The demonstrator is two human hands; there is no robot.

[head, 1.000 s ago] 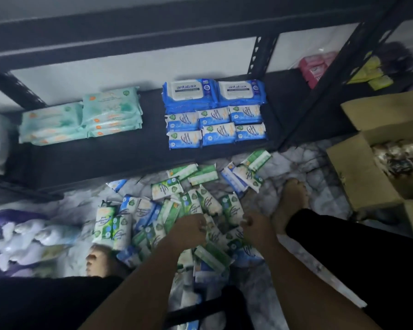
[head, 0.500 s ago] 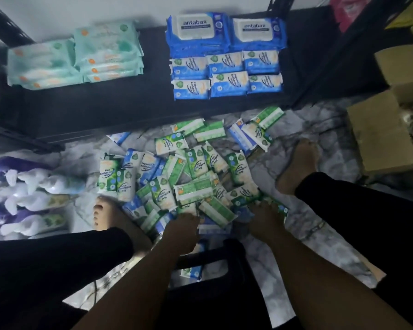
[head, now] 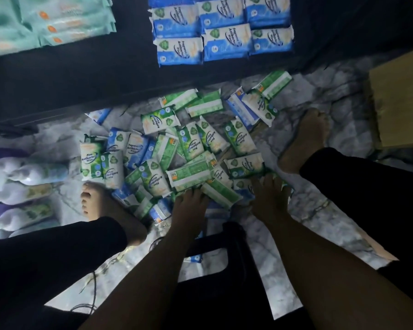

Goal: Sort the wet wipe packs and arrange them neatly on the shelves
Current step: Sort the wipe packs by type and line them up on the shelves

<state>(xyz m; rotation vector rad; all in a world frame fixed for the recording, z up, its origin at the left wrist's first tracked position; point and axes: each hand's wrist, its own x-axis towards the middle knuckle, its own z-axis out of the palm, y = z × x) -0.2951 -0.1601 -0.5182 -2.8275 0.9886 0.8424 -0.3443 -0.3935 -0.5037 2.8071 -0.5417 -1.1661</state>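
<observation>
Looks like the left hand [head: 188, 206] and right hand [head: 270, 196] have slid back to the near edge of the pack pile [head: 153, 148] mid-frame, fingers flat on green packs [head: 188, 173], gripping nothing, so shelving still waits.

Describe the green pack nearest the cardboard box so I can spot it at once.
Start at the cardboard box on the right and look left to the loose pile. The green pack is the pile's top-right outlier beside the shelf, tilted, showing its plain back, not a printed front like its neighbour.

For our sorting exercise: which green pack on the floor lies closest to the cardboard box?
The green pack lying back-up at the far right tip, by the shelf.
</observation>
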